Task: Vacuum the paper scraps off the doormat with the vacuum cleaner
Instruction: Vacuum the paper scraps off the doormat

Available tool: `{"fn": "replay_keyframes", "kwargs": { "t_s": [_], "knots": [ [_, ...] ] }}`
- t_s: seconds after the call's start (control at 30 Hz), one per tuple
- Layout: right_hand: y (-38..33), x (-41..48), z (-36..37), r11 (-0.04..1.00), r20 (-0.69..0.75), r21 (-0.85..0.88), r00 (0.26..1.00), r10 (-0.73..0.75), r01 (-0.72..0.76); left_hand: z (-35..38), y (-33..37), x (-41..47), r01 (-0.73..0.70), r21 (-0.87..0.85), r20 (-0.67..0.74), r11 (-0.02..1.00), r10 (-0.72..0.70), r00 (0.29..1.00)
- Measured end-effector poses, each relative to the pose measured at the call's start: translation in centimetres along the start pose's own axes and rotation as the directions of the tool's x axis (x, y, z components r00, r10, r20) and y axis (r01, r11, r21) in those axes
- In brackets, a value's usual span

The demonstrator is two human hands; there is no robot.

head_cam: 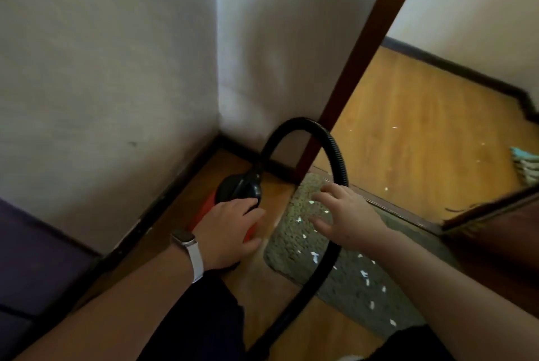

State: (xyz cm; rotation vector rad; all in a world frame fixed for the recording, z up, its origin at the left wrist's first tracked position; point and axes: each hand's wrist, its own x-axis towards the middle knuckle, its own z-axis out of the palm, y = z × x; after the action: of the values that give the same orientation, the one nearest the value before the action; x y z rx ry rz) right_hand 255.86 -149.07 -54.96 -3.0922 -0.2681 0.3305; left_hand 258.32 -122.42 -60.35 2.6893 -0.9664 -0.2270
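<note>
A small red and black vacuum cleaner [233, 191] lies on the wooden floor in the wall corner. Its black ribbed hose [338, 156] arches up and runs down toward the bottom edge. My left hand [230, 229], with a white watch on the wrist, rests on the vacuum's red body, fingers wrapped over it. My right hand [347, 215] hovers with fingers spread beside the hose, above the grey-green doormat [294, 241]. White paper scraps [364, 276] are scattered over the mat. The nozzle end is out of view.
White walls meet in a corner just behind the vacuum. A dark brown door frame [358, 63] rises at the mat's far edge, with a doorway to another wooden floor [423, 133] holding a few scraps. A dark door edge [490, 209] is at right.
</note>
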Motion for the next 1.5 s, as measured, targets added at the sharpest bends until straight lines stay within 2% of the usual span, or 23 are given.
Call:
{"fn": "replay_keyframes", "kwargs": {
  "t_s": [0.1, 0.27, 0.43, 0.5, 0.57, 0.63, 0.73, 0.87, 1.0, 1.07, 1.13, 1.3, 1.5],
  "knots": [
    [4.0, -1.3, 2.1, 0.991, 0.002, 0.028, 0.991, 0.133, -0.133, 1.2, 1.7, 2.4, -0.039, -0.018, 0.036, 0.999, 0.039, 0.999],
    [8.1, -1.1, 6.8, 0.906, 0.049, 0.253, 0.940, 0.338, -0.340, 2.8, 4.6, 5.0, -0.047, 0.004, 0.105, 0.999, 0.047, 0.993],
    [10.0, 1.3, 10.3, 0.822, 0.091, 0.418, 0.918, 0.386, -0.387, 3.6, 6.5, 6.5, -0.020, 0.014, 0.120, 1.000, 0.018, 0.993],
    [10.6, 2.6, 11.3, 0.746, 0.126, 0.532, 0.908, 0.399, -0.401, 3.9, 7.0, 7.2, -0.009, 0.020, 0.107, 1.000, 0.007, 0.994],
    [11.3, 3.7, 12.4, 0.621, 0.210, 0.660, 0.898, 0.387, -0.422, 4.1, 7.6, 8.2, -0.019, 0.029, 0.089, 0.999, 0.016, 0.996],
    [11.7, 4.3, 13.5, 0.554, 0.298, 0.703, 0.892, 0.340, -0.446, 4.1, 8.4, 9.4, -0.054, 0.045, 0.063, 0.998, 0.051, 0.997],
    [11.7, 4.3, 14.7, 0.559, 0.271, 0.727, 0.915, 0.300, -0.399, 4.1, 10.2, 11.6, -0.104, 0.086, 0.058, 0.991, 0.099, 0.993],
    [11.8, 2.7, 13.4, 0.532, 0.222, 0.787, 0.947, 0.230, -0.313, 3.9, 12.6, 14.6, -0.214, 0.230, 0.062, 0.949, 0.205, 0.977],
    [11.0, 2.0, 10.0, 0.488, 0.111, 0.844, 0.962, 0.249, -0.224, 3.0, 13.4, 16.7, -0.339, 0.457, 0.189, 0.822, 0.283, 0.940],
    [9.6, 1.5, 8.6, 0.481, 0.099, 0.852, 0.966, 0.238, -0.206, 2.6, 13.6, 17.3, -0.387, 0.562, 0.194, 0.731, 0.338, 0.921],
    [8.3, 0.8, 7.8, 0.509, 0.109, 0.840, 0.978, 0.179, -0.187, 2.3, 13.7, 17.6, -0.418, 0.579, 0.193, 0.700, 0.381, 0.904],
    [7.2, -0.2, 5.5, 0.452, 0.168, 0.868, 0.978, 0.122, -0.205, -0.3, 12.1, 17.4, -0.463, 0.476, 0.133, 0.748, 0.459, 0.878],
    [7.1, -0.7, 4.8, 0.337, 0.266, 0.905, 0.964, 0.024, -0.258, -4.3, 8.1, 16.8, -0.343, 0.365, -0.062, 0.866, 0.390, 0.919]
  ]
}}
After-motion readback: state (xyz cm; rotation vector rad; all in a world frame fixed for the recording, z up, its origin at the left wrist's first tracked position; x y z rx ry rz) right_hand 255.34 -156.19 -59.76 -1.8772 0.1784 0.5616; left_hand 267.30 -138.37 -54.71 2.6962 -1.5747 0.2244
